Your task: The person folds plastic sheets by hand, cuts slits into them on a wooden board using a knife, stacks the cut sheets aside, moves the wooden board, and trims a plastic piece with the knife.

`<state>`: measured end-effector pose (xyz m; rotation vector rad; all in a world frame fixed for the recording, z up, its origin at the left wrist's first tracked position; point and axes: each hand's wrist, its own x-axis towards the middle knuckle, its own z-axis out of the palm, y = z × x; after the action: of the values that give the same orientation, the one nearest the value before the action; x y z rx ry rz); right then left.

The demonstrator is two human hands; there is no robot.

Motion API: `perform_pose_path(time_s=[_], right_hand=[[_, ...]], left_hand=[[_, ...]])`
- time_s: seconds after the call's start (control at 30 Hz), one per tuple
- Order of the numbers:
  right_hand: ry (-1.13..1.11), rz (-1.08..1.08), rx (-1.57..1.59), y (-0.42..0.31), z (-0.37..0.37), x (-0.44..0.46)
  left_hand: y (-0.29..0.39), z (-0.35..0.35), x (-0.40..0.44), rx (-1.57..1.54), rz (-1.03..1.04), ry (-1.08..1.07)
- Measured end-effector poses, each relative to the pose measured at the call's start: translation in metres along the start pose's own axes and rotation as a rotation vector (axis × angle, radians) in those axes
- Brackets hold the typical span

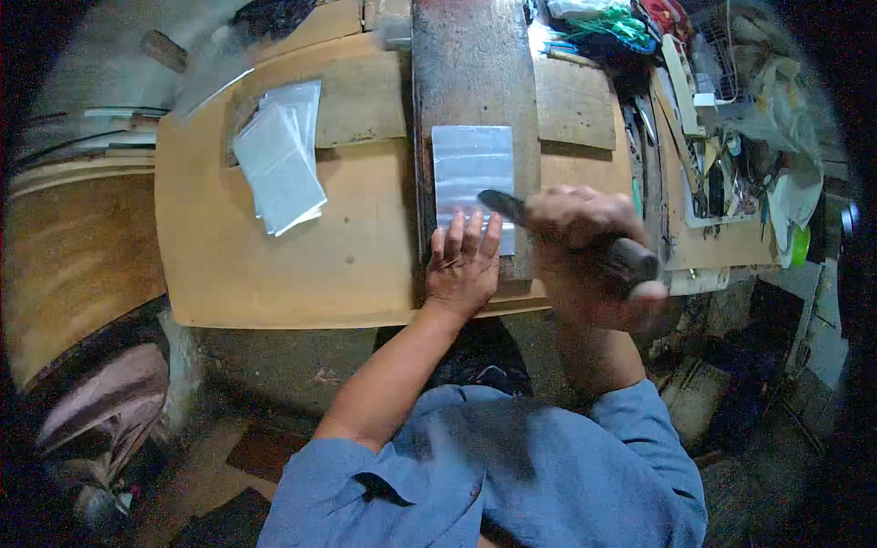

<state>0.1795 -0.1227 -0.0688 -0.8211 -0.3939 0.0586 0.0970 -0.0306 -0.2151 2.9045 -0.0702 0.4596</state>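
Observation:
A thin silvery-grey rectangular sheet [473, 169] with faint crosswise bands lies on a dark, worn wooden plank [470, 73]. My left hand [464, 265] presses flat on its near end, fingers stretched out and holding nothing. To the right, my right hand [585, 228] is closed around a dark tool [501, 204] and blurred by motion. The tool's narrow, flattened tip points left over the sheet, and a thick rounded end sticks out by my thumb; its exact kind is unclear. Several similar pale sheets [281, 160] lie in a loose, fanned stack left of the plank.
The plank runs across a light-brown worktable [365, 237]. Flat boards [361, 96] lie on either side of it. At the right, a tray [722, 219] holds assorted tools, with plastic bags [776, 119] beside it. Green strings and cloths [612, 23] are heaped at the back.

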Motion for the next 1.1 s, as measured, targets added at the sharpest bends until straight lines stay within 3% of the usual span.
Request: perform_pose_path(time_s=[0.07,0.17,0.27,0.3,0.33,0.37,0.4,0.47,0.5,0.67,0.8,0.87,0.93,1.03,1.1], right_hand=[[-0.024,0.145,-0.157,0.006,0.011,-0.002],[-0.099,0.086,-0.171,0.005,0.025,0.003],[-0.028,0.048,-0.132,0.021,0.029,-0.003],[-0.115,0.091,-0.147,0.036,0.01,-0.003],[-0.2,0.133,-0.163,0.042,0.004,-0.001],[-0.07,0.244,-0.116,0.04,0.005,-0.002],[-0.073,0.24,-0.117,0.04,0.003,-0.002],[-0.065,0.22,-0.009,0.031,0.005,-0.004],[-0.055,0.199,0.03,0.023,0.012,-0.005],[-0.174,0.053,-0.089,0.038,-0.016,-0.004],[-0.024,0.114,0.037,0.02,-0.004,0.002],[-0.145,0.036,-0.017,0.007,-0.001,-0.001],[0.247,0.1,-0.05,0.026,-0.008,-0.014],[-0.009,0.027,-0.064,0.026,-0.025,0.004],[-0.04,0.029,-0.102,0.006,-0.014,0.0]], left_hand=[[-0.001,0.002,-0.001,0.001,0.026,-0.006],[-0.005,0.013,0.0,-0.23,-0.049,-0.135],[-0.003,0.008,0.003,-0.314,-0.111,-0.232],[0.001,0.008,0.004,-0.742,-0.291,-0.186],[-0.001,0.007,0.002,-0.478,-0.151,-0.124],[-0.003,0.005,-0.001,-0.2,-0.037,-0.033],[-0.003,0.003,0.0,-0.199,-0.035,-0.028],[-0.002,-0.002,-0.001,0.101,0.042,-0.101],[-0.004,-0.004,-0.001,-0.055,0.021,-0.041],[0.001,-0.006,-0.001,-0.023,-0.032,-0.031],[-0.001,0.007,0.001,-0.028,-0.019,0.004],[-0.002,0.005,0.0,-0.033,-0.017,-0.02],[-0.002,0.004,-0.004,-0.048,-0.014,-0.033],[0.0,0.004,0.0,-0.031,-0.002,-0.003],[-0.002,0.004,0.003,0.001,0.006,0.028]])
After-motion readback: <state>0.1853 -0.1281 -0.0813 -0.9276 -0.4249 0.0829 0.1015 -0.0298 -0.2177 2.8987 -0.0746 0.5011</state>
